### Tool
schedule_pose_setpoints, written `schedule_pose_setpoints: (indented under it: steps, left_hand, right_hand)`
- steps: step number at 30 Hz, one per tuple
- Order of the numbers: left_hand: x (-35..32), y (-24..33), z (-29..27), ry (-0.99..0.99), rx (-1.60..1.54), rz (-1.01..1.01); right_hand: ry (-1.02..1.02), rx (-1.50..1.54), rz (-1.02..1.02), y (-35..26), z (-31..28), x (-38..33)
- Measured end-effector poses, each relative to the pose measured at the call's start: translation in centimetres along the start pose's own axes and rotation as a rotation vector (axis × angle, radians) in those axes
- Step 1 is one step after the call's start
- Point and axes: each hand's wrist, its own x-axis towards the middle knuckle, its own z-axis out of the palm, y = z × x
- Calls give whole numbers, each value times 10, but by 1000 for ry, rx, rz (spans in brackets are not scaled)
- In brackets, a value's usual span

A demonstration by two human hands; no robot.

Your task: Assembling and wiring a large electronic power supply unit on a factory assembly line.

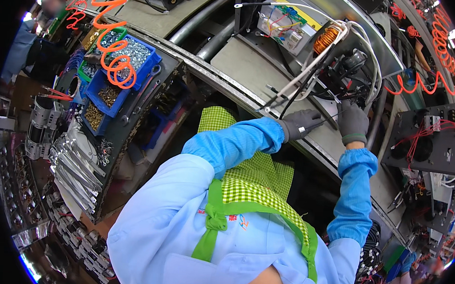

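Note:
At the front edge of the bench, my left hand (300,124) wears a dark grey glove and points right. Its fingers are closed, and a thin dark strand seems to run from their tips towards my other hand. My right hand (352,122), gloved likewise, reaches in among the wires at the front of an open metal-cased electrical unit (372,28). Its fingers are curled closed, and what they hold is hidden. Above my hands lie loose black and white cables (307,76), a copper-wound coil (326,40) and a black component (353,62).
Blue bins (109,96) of small metal fasteners stand at left, beside wrenches (142,92) and a pile of metal strips (77,172). Orange coiled hoses (116,65) hang overhead. A dark panel with red wires (426,136) stands at right. Another person (22,51) is at far left.

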Motion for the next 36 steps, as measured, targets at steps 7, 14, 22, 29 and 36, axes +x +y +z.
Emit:
schedule_pose_setpoints:
  steps: [7, 14, 22, 29, 36]
  left_hand:
    - [0, -4, 3, 95, 44, 88]
    - [-3, 2, -5, 114, -50, 1]
    - [4, -7, 4, 205, -190, 78]
    - [13, -1, 5, 285, -682, -201]
    - [60, 16, 48, 323, -828, -321]
  right_hand:
    - [21, 48, -93, 12, 4, 5]
    - [149, 83, -112, 3, 14, 11]
    - [165, 201, -17, -9, 44, 15]
    - [-53, 327, -103, 38, 39, 26]
    - [-283, 615, -181, 55, 30, 47]
